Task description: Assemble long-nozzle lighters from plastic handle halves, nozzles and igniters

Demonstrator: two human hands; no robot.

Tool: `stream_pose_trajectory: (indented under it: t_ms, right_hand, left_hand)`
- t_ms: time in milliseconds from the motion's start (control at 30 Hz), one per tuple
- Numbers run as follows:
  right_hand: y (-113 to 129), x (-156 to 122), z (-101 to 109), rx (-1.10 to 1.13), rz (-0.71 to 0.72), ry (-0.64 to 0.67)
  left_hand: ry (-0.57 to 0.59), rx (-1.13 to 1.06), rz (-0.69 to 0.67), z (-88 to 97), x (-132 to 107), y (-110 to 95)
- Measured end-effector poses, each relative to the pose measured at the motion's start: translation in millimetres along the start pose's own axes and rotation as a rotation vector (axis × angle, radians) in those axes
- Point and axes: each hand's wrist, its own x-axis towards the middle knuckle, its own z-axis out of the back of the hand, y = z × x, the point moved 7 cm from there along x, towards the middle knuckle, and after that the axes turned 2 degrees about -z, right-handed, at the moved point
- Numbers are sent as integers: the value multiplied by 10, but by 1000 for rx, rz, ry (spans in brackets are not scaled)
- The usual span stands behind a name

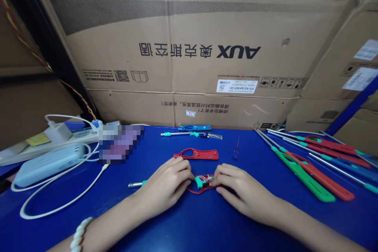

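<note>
Both hands press on a half-open red plastic lighter shell point(203, 186) on the blue bench point(189, 224). The left hand point(167, 185) and right hand point(236, 189) pinch it closed-fingered. Its matching red cover point(196, 154) lies just behind, not on yet.

It looked like a small assembly workshop: shipping cartons point(189, 47) walled in a blue worktable point(189, 224), with long lighters point(313, 165) lined up on it.

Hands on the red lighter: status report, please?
Left hand and right hand both grip the opened red lighter on the blue table. Loose red shell half lies just behind. Nothing blocking.
</note>
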Motion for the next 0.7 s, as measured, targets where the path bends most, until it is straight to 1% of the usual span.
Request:
stream_pose_trajectory:
  t_ms: [133,233,333,433,500,600,667,700]
  right_hand:
    - [-35,-5,-11,123,-61,-12]
    - [-22,-11,-15,164,-69,-26]
    - [0,-1,9,211,-58,-65]
    - [-34,21,65,247,-70,-127]
    - [-99,30,125,211,-84,-188]
    - [-238,26,222,58,-100,-301]
    - [-329,25,243,-69,-100,-338]
    - [-370,29,233,-122,-95,-335]
  left_hand:
    - [-2,23,-9,2,-1,9]
    - [0,28,-9,-7,-2,24]
    - [12,32,-3,-15,1,30]
    - [10,39,-4,-6,5,24]
    - [-2,47,-12,6,5,17]
    - [-21,49,-7,26,-1,24]
    - [-50,50,25,58,-5,51]
    - [-67,53,47,79,-6,71]
